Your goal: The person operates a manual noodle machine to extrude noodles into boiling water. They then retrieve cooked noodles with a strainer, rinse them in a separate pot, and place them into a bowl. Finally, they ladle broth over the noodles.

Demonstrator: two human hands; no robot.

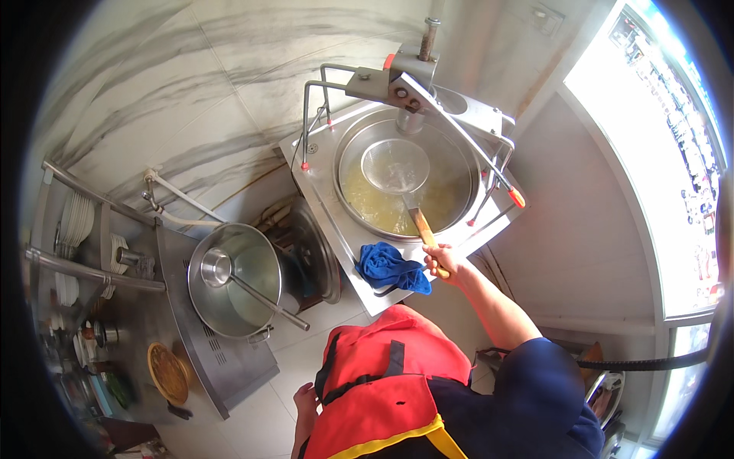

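My right hand is closed on the wooden handle of a wire-mesh skimmer. The skimmer's round mesh lies over cloudy yellowish liquid in a large round metal pot set into a steel cooker top. A crumpled blue cloth rests on the cooker's front edge, left of this hand. My left hand hangs low beside the red apron; its fingers are partly hidden, and what it holds, if anything, does not show.
A steel press frame with a red-tipped lever stands over the pot. At left, a deep metal pot holds a long-handled ladle; beside it are a dark round lid, stacked white plates and a round wooden board. A window is at right.
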